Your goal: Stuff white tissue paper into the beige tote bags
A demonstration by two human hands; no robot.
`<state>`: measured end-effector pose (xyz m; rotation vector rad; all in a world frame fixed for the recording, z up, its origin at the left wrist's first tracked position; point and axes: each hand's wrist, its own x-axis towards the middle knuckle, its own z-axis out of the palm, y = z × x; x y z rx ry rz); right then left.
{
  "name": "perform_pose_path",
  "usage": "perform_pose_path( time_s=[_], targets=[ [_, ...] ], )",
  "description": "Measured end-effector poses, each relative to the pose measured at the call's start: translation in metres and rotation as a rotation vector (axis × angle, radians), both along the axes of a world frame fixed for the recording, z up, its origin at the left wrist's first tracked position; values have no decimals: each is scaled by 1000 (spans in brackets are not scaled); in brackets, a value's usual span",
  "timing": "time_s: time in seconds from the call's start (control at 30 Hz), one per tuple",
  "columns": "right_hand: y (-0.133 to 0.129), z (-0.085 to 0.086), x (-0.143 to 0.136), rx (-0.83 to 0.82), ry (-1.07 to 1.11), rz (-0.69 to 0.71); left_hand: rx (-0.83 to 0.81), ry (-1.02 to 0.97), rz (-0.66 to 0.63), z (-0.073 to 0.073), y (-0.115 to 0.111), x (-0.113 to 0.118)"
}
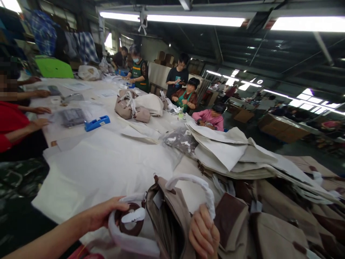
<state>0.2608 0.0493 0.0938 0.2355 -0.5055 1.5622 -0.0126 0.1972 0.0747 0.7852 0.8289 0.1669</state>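
A taupe handbag stands open at the front of the table, its inside showing. My right hand is closed round one of its handles, which is wrapped in white padding. My left hand pinches the other wrapped handle at the bag's left side. Against those left fingers lies a rolled brown strap with a piece of white wrapping on it; whether the fingers grip the strap too is unclear.
More taupe bags with brown trim crowd the right. White sheets are stacked above them. Beyond lie a plastic-wrapped bundle, a blue tape dispenser and more handbags. Co-workers sit or stand around the table.
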Motion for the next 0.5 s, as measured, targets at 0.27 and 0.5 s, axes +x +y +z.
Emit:
perform_pose_path(
  time_s=[0.27, 0.5],
  targets=[
    [-4, -21, 8, -157, -251, -41, 108, 111, -55, -6, 2, -4],
    [4, -38, -3, -277, -348, -52, -433, -193, 191, 11, -3, -3]
  ],
)
